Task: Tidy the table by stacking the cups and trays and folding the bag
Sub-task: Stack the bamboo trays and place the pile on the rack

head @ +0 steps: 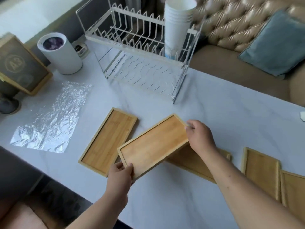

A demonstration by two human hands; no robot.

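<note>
I hold a bamboo tray (153, 144) above the table with both hands. My left hand (119, 173) grips its near corner and my right hand (200, 138) pinches its far end. A second tray (105, 141) lies flat to its left, partly under the lifted one. A third tray (194, 161) lies beneath my right forearm. Two more trays (259, 171) (295, 192) lie at the right edge. A clear plastic bag (51, 116) lies spread flat at the left. White paper cups (179, 22) stand stacked in the dish rack (140, 52).
A white cylindrical canister (59, 53) stands at the back left beside a framed wooden board (21, 66). A tufted beige sofa (239, 22) with a blue cushion (277, 43) sits behind the table. The table's near edge (99, 202) runs diagonally at the lower left.
</note>
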